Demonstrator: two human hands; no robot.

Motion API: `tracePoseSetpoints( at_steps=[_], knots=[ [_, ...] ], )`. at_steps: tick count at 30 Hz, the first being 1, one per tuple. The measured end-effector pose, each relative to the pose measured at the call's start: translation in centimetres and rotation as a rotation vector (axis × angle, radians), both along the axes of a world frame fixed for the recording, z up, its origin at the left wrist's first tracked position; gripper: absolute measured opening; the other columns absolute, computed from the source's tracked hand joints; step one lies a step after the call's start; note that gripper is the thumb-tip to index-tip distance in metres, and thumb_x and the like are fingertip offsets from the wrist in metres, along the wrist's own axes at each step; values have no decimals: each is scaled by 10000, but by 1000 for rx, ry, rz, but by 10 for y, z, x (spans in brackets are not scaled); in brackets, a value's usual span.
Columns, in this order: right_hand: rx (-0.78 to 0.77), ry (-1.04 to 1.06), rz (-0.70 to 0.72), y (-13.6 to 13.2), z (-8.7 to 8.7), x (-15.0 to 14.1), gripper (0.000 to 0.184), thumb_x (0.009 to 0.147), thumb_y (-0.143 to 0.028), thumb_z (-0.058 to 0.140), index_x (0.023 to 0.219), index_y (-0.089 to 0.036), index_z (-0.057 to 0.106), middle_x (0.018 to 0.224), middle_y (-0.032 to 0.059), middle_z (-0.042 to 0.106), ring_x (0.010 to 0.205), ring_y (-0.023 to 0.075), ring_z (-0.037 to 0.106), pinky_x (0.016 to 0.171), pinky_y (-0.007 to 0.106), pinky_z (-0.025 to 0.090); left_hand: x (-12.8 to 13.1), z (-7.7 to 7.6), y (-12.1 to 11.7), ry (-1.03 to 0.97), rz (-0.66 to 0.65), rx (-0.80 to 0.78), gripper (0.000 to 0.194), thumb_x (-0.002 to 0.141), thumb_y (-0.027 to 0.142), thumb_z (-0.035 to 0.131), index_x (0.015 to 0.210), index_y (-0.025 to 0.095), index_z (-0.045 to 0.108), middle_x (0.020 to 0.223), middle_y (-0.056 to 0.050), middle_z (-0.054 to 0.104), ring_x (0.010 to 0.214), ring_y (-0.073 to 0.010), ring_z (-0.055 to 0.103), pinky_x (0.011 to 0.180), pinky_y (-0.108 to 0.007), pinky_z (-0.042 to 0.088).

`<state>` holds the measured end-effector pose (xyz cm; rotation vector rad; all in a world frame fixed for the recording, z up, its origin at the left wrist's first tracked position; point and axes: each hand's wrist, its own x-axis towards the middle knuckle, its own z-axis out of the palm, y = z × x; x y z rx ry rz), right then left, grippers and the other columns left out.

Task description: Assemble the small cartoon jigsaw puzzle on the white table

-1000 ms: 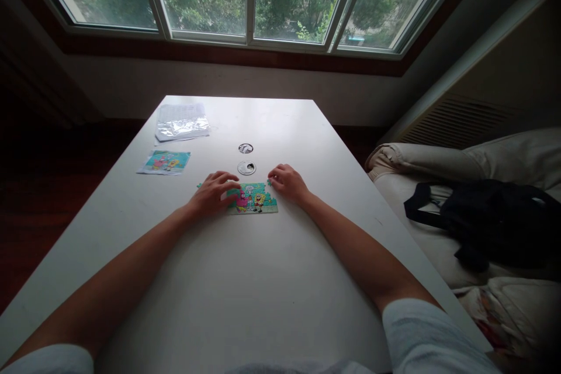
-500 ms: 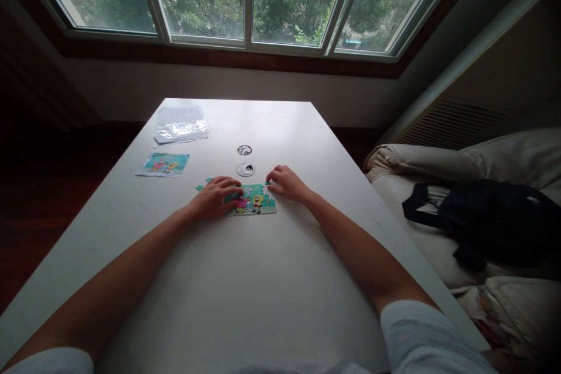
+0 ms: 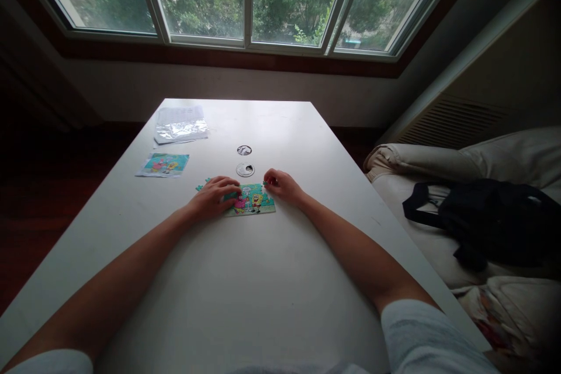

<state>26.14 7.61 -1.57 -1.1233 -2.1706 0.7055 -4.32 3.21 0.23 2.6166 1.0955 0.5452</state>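
A small cartoon jigsaw puzzle (image 3: 256, 201) in teal, pink and yellow lies flat on the white table (image 3: 236, 292). My left hand (image 3: 213, 194) rests on its left part with the fingers spread flat over the pieces. At the puzzle's upper right corner my right hand (image 3: 283, 185) has its fingers curled and pinched on a small teal puzzle piece (image 3: 265, 183). A loose teal piece (image 3: 200, 187) sits just left of my left hand.
A reference picture card (image 3: 163, 164) lies to the left, a clear plastic bag (image 3: 181, 125) on paper behind it. Two round cable holes (image 3: 245, 169) are in the tabletop. A sofa with a black bag (image 3: 491, 219) stands on the right; windows are ahead.
My right hand has slid a little left, onto the puzzle's upper right corner. My left hand has shifted slightly further over the puzzle's left side.
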Motion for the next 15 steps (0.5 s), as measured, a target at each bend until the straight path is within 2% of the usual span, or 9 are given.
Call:
tracePoseSetpoints(
  at_steps=[6, 15],
  knots=[
    [-66, 113, -25, -1, 0, 1, 192, 858, -283, 617, 1013, -217, 709, 855, 6, 710, 693, 122, 546, 681, 243, 428, -2, 0, 2, -27, 4, -6, 288, 986, 363, 548, 1223, 325, 707, 1346, -36, 661, 1269, -255, 557, 1127, -459, 418],
    [-75, 122, -50, 1, 0, 0, 266, 859, -288, 607, 1067, -224, 758, 893, 17, 744, 721, 135, 583, 722, 262, 460, -2, -1, 2, -34, 12, -1, 292, 992, 356, 526, 1215, 323, 712, 1333, -39, 669, 1255, -252, 567, 1117, -453, 428]
  ],
)
